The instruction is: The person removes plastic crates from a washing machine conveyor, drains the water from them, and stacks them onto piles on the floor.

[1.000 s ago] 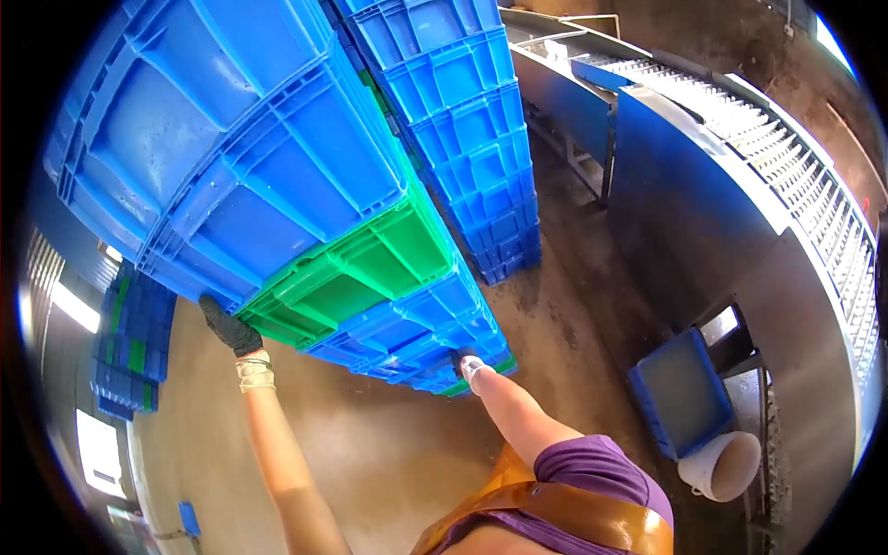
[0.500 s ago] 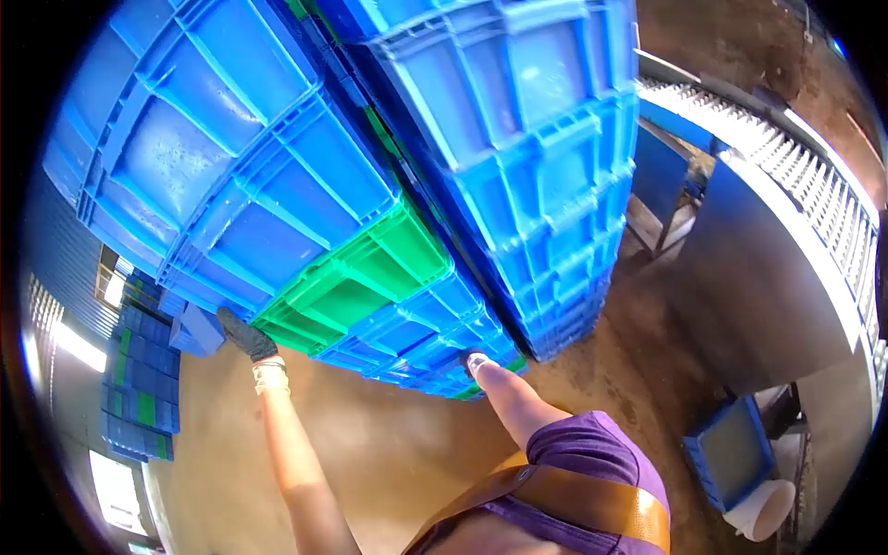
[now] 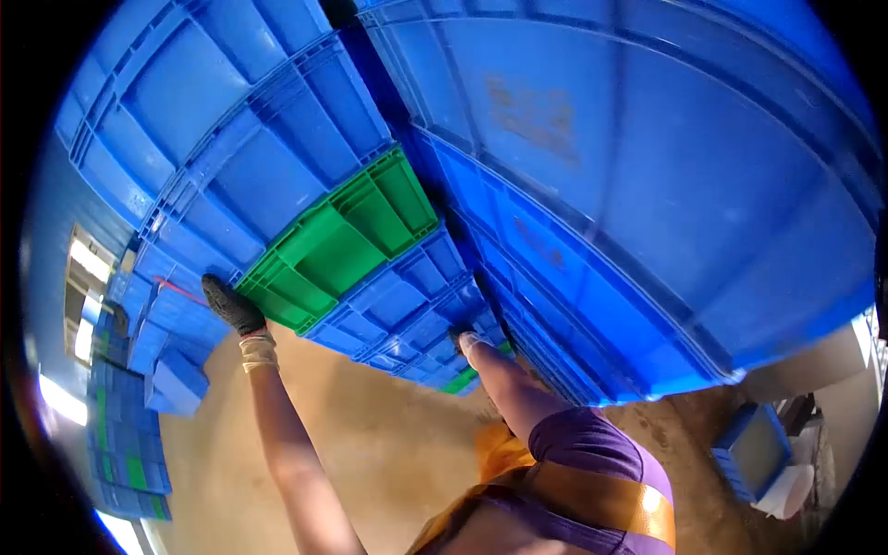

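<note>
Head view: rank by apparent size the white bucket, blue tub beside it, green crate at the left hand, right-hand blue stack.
1. Right-hand blue stack
2. Green crate
3. Blue tub
4. White bucket

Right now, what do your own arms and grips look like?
Left grip: dark grey glove, pale wrist cuff; left forearm bare. Right grip: dark glove, whitish cuff, mostly hidden by distance and angle; right forearm bare below a short purple sleeve.

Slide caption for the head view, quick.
Gloved left hand at the corner of a green crate, right hand lower on the same blue-and-green stack.
</note>
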Available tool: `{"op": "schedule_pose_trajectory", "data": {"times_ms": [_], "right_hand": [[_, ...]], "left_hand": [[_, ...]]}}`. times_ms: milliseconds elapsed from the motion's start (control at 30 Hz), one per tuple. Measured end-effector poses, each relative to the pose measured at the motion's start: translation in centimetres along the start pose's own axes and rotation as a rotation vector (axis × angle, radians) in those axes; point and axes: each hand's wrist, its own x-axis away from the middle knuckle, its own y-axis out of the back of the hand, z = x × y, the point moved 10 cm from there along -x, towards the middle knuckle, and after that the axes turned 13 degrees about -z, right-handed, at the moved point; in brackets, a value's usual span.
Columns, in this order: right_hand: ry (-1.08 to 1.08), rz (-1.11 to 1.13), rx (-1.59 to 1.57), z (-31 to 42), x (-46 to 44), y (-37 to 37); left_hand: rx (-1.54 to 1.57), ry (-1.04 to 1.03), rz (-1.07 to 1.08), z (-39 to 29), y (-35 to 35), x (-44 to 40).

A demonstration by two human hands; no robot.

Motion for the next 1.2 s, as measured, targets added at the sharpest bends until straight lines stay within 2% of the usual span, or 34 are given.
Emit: {"op": "schedule_pose_trajectory", "data": {"times_ms": [33,100,133,200,233,267,333,367,400,433,467,500,533,567,600,633,667,700,733,767,800,833,900,933,967,1000,1033,1067,1100,1133,1200], "right_hand": [[-0.004,-0.021,0.000,-0.2,0.3,-0.3],[-0.012,-0.062,0.009,-0.7,0.8,-0.1],[-0.009,-0.073,0.020,-0.7,0.7,-0.3],[0.000,-0.094,0.026,-1.1,1.0,-0.5],[0.007,-0.108,0.036,-1.4,1.3,-0.4],[0.024,-0.132,0.047,-1.8,2.0,-0.4],[0.087,-0.266,0.069,-3.1,4.6,0.9],[0.150,-0.390,0.081,-3.7,6.8,2.0],[0.207,-0.479,0.096,-4.8,9.5,3.1],[0.260,-0.253,0.120,-6.7,10.1,1.4],[0.302,-0.277,0.080,-8.8,12.9,2.2],[0.292,-0.222,0.097,-12.1,16.2,3.2],[0.245,-0.141,0.159,-16.4,19.9,4.1],[0.178,-0.070,0.230,-21.4,24.3,5.5],[0.085,-0.001,0.296,-26.9,29.2,8.0],[-0.021,0.056,0.346,-32.0,34.4,11.2],[-0.134,0.077,0.361,-37.4,40.0,15.0],[-0.254,0.049,0.358,-42.1,46.1,19.5],[-0.379,-0.011,0.329,-46.1,52.9,23.9],[-0.483,-0.209,0.304,-50.3,60.2,30.0],[-0.567,-0.286,0.274,-54.3,67.5,34.6],[-0.726,-0.511,0.248,-58.4,75.7,39.7],[-0.960,-1.014,0.124,-65.7,94.0,48.7],[-1.010,-1.293,0.061,-58.4,97.0,48.6],[-1.087,-1.368,0.036,-58.5,102.6,49.3],[-1.152,-1.443,-0.002,-58.7,109.1,49.8],[-1.188,-1.468,-0.006,-58.0,112.9,48.8],[-1.191,-1.668,-0.014,-57.1,118.2,48.4],[-1.183,-1.867,-0.018,-56.5,123.5,47.7],[-1.210,-1.891,-0.023,-56.4,127.2,46.6],[-1.177,-1.740,-0.733,-56.8,127.7,43.0]], "left_hand": [[0.012,0.014,0.018,1.3,-0.1,0.3],[-0.129,-0.308,0.062,-0.2,-1.3,1.3],[-0.127,-0.300,0.078,0.4,-1.7,1.5],[-0.101,-0.111,0.090,2.4,-2.0,1.0],[-0.092,-0.034,0.175,0.9,-2.9,0.4],[-0.089,-0.033,0.215,1.9,-3.3,1.1],[-0.156,-0.312,0.158,2.1,-3.8,1.7],[-0.119,-0.225,0.267,4.0,-4.8,2.1],[0.054,-0.106,0.267,6.8,-5.2,2.8],[0.127,-0.077,0.243,6.5,-4.4,3.4],[0.215,-0.041,0.219,5.1,-3.5,3.7],[0.433,0.328,0.259,-2.7,-0.6,3.3],[0.363,-0.444,0.105,-11.9,5.0,5.1],[0.345,-0.396,0.107,-13.3,8.8,7.8],[0.402,-0.206,0.252,-13.9,11.6,12.5],[0.437,0.008,0.503,-13.9,13.6,19.5],[0.435,0.125,0.837,-15.6,16.2,28.7],[0.405,0.142,1.264,-18.6,20.2,38.9],[0.418,0.059,1.703,-24.5,26.7,47.7],[0.521,-0.096,2.058,-31.0,34.1,55.1],[0.668,-0.229,2.306,-38.8,42.7,59.2],[0.891,-0.361,2.458,-46.8,51.1,61.2],[1.381,-0.499,2.498,-63.6,65.7,63.4],[1.699,-0.499,2.360,-66.4,64.2,52.8],[1.440,0.233,2.938,-71.6,65.5,45.9],[1.911,-0.853,2.148,-78.3,69.1,42.8],[2.025,-0.861,2.008,-82.8,70.3,40.5],[2.056,-0.664,2.063,-87.3,71.2,38.8],[2.039,-0.535,2.219,-91.6,72.8,39.0],[2.002,-0.403,2.375,-95.3,74.3,39.4],[1.979,-0.170,2.461,-100.2,73.6,38.2]]}}
